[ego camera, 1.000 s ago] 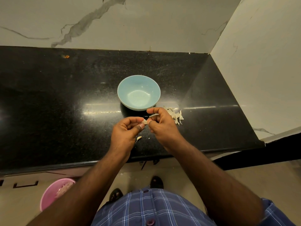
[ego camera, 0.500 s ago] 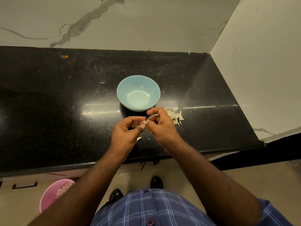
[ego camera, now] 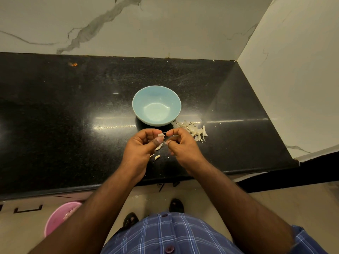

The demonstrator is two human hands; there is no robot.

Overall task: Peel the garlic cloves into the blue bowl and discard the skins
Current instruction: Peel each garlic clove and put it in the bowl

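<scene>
Pinched between the left hand [ego camera: 142, 146] and right hand [ego camera: 180, 143], one garlic clove [ego camera: 161, 135] is held just before one blue bowl [ego camera: 156, 105]; its long axis cannot be told. One skin pile [ego camera: 192, 130] lies on the tabletop [ego camera: 64, 116], with two loose skins [ego camera: 156, 157] beneath the hands.

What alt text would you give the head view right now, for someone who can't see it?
Two bare hands, left hand and right hand, pinch a garlic clove above a black counter. Just beyond them sits an empty blue bowl, with a pile of skins on its right.
</scene>
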